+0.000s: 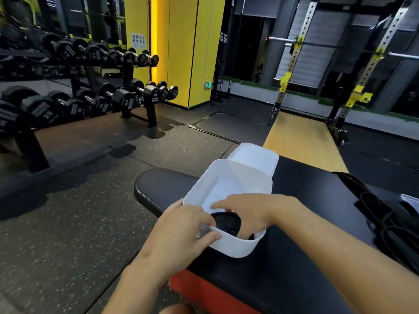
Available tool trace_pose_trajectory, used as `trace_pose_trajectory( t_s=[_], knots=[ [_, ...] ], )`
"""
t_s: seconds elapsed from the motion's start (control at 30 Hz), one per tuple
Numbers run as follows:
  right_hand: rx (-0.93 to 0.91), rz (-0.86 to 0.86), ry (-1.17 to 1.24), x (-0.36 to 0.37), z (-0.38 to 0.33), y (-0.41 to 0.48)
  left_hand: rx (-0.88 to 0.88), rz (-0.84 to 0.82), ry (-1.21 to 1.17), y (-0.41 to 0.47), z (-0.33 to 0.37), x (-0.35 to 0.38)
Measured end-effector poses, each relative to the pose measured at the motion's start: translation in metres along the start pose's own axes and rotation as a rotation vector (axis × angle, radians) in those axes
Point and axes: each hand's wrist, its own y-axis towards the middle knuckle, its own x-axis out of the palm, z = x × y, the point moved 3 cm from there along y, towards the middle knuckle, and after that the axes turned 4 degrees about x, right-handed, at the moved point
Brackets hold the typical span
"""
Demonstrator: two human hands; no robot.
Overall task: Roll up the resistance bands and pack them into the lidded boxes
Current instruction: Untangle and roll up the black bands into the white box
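A white open box (pixel 235 177) stands on the black padded bench (pixel 317 200). Inside its near end lies a rolled black resistance band (pixel 226 222). My left hand (pixel 181 232) grips the box's near-left rim, thumb outside and fingers over the edge. My right hand (pixel 244 214) reaches down into the box and its fingers curl on the rolled band; how firmly they hold it is partly hidden. The white lid (pixel 256 155) lies behind the box. More loose black bands (pixel 385 218) lie on the bench at the right.
A corner of another white box (pixel 411 200) shows at the right edge. Dumbbell racks (pixel 90 98) stand to the left, a yellow pillar (pixel 181 53) and squat rack uprights (pixel 292 64) beyond. Speckled rubber floor (pixel 68 223) lies left of the bench.
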Motion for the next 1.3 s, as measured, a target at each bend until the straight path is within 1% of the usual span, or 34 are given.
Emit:
trace_pose_trajectory(
  t_s=[0.07,0.23,0.27,0.37,0.43,0.53,0.6,0.67,0.77,0.8,0.87,0.97,1.07,1.23,1.3],
  knots=[
    [-0.04,0.013,-0.003,0.001,0.0,0.001,0.002,-0.004,0.001,0.0,0.0,-0.001],
    [-0.047,0.022,0.03,0.004,0.007,-0.005,-0.041,-0.025,-0.001,0.002,-0.003,0.001],
    [-0.056,0.021,0.024,0.003,0.006,-0.006,-0.056,-0.046,0.005,0.003,-0.003,0.001],
    [-0.069,0.026,-0.005,0.003,0.007,-0.007,-0.122,-0.181,0.095,0.004,0.001,0.001],
    [-0.066,0.042,-0.001,0.004,0.007,-0.006,-0.136,-0.231,0.117,0.006,0.009,-0.005],
    [-0.078,0.052,0.006,0.005,0.006,-0.007,-0.118,-0.227,0.094,0.017,0.023,-0.009],
    [-0.082,0.049,0.014,0.003,0.006,-0.008,-0.155,-0.229,0.129,0.031,0.027,-0.005],
    [-0.072,0.051,0.033,0.002,0.007,-0.009,-0.2,-0.335,0.184,0.049,0.024,0.006],
    [-0.054,0.056,0.077,0.004,0.009,-0.01,-0.268,-0.578,0.194,0.076,0.011,0.027],
    [-0.041,0.053,0.089,0.005,0.01,-0.011,-0.28,-0.633,0.185,0.083,0.007,0.032],
    [-0.025,0.05,0.106,0.005,0.011,-0.012,-0.294,-0.682,0.173,0.093,-0.002,0.038],
    [0.006,0.018,0.117,0.001,0.013,-0.016,-0.329,-0.678,0.123,0.099,-0.014,0.041],
    [0.033,-0.037,0.186,-0.007,0.012,-0.019,-0.356,-0.672,0.073,0.096,-0.022,0.041],
    [0.065,-0.116,0.176,-0.014,0.011,-0.019,-0.372,-0.641,0.042,0.094,-0.026,0.044],
    [0.081,-0.145,0.251,-0.019,0.01,-0.022,-0.376,-0.634,0.05,0.094,-0.028,0.046]
  ],
)
